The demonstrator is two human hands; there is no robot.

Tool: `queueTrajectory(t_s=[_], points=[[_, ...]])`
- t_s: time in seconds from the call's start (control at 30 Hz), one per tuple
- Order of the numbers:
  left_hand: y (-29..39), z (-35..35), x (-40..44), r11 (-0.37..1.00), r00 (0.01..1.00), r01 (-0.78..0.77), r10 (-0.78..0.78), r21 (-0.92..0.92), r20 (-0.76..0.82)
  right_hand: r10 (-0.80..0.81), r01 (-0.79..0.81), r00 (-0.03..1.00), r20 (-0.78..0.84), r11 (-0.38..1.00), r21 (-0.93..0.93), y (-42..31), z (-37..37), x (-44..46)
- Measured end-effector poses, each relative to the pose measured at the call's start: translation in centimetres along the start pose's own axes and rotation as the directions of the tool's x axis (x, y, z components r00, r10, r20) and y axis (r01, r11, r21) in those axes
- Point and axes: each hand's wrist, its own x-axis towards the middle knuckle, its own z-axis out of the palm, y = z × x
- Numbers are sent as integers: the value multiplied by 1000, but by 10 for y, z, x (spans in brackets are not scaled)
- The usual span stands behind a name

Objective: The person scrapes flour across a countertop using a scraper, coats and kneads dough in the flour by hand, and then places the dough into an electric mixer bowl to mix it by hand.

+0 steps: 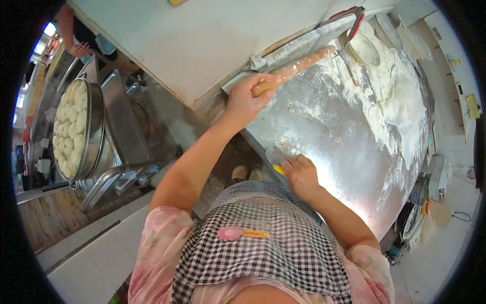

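Note:
My left hand (249,100) is closed around the near end of a wooden rolling pin (301,66), which slants over the far left side of the floury metal worktop (324,126). Bits of flour or dough cling to the pin's far part. At the worktop's near edge, my right hand (301,177) is closed on a dough scraper (278,167) with a yellow grip. Its pale blade is partly blurred and lies close to the edge. A flat pale sheet of dough (402,114) rests amid loose flour on the right side.
Round sieves (364,49) and a red-handled tool (354,25) stand at the back. To the left, a round steamer tray (96,131) holds several pale buns beside a metal rack (124,121). Another person's hand (79,49) shows at upper left. A white panel (167,45) borders the worktop.

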Motion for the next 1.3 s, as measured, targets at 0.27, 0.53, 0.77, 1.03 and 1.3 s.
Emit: queueTrajectory(t_s=[0.27,0.53,0.77,1.03,1.3], points=[[16,4,-1,997,997,72,-72,4,14,357,-373,926,-123,916,-147,93,4,54],[30,4,0,977,978,207,-206,-41,32,396,-378,914,88,910,-170,81,21,111],[34,13,-3,931,962,268,-273,-247,12,299,-382,915,-271,858,-343,79,58,134],[43,28,0,913,938,321,-343,-252,-44,712,-744,667,-221,621,-244,276,-9,155],[8,38,-18,886,927,339,-373,-316,-52,277,-357,880,-386,921,-153,71,33,10]])
